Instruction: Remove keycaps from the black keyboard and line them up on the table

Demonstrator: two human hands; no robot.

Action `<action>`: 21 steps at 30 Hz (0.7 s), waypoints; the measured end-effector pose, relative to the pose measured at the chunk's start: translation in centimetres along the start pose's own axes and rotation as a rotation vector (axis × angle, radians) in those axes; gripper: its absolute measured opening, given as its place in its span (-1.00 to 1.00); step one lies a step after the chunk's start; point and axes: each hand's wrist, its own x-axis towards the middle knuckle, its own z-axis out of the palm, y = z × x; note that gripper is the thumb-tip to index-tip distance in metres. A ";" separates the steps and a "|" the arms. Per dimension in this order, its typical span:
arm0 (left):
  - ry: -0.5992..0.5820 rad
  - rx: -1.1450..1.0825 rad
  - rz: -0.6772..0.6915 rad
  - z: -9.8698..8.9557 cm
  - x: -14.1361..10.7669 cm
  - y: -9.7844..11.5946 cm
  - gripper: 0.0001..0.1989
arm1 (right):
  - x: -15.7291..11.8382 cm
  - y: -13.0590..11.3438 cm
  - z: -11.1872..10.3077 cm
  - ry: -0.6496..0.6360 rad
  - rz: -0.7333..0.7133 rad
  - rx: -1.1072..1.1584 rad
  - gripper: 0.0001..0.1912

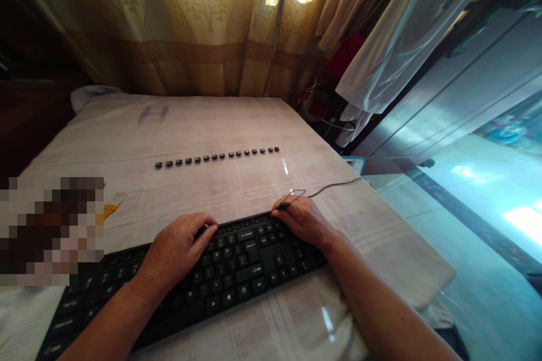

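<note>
A black keyboard (249, 262) lies at a slant on the cloth-covered table. My left hand (180, 245) rests over its back edge, thumb and forefinger closed together at the top key row; whether a small part is between the tips is hidden. Light sockets without caps show in that row beside the fingertips. My right hand (305, 220), at the back right corner of the keyboard, is closed on a small black-handled tool (283, 206) with a thin wire loop, which looks like a keycap puller. Beyond the keyboard, several black keycaps (214, 157) stand in a line.
A black cable (334, 185) runs off toward the right table edge. An orange-and-clear item (113, 207) lies at left beside a blurred-out patch. Curtains (203, 28) hang behind the table (220, 124), and white cloth (393, 39) hangs at right above a tiled floor.
</note>
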 end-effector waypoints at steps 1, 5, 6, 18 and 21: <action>-0.001 0.000 -0.001 0.0 0.0 0.0 -0.71 | 0.0 0.0 -0.1 0.043 0.045 0.039 -0.73; -0.008 -0.001 -0.007 -0.1 0.1 0.1 -0.72 | 0.0 0.4 -0.2 0.286 0.248 0.242 -0.68; -0.005 -0.005 -0.006 -0.1 0.1 0.1 -0.72 | 0.1 0.6 -0.2 0.305 0.267 0.268 -0.68; -0.018 0.017 -0.003 0.1 0.0 -0.3 -0.71 | 1.4 2.7 0.1 0.125 0.302 0.142 -0.75; -0.027 0.017 -0.009 0.0 0.0 -0.2 -0.72 | 1.5 3.0 0.3 0.162 0.291 0.189 -0.74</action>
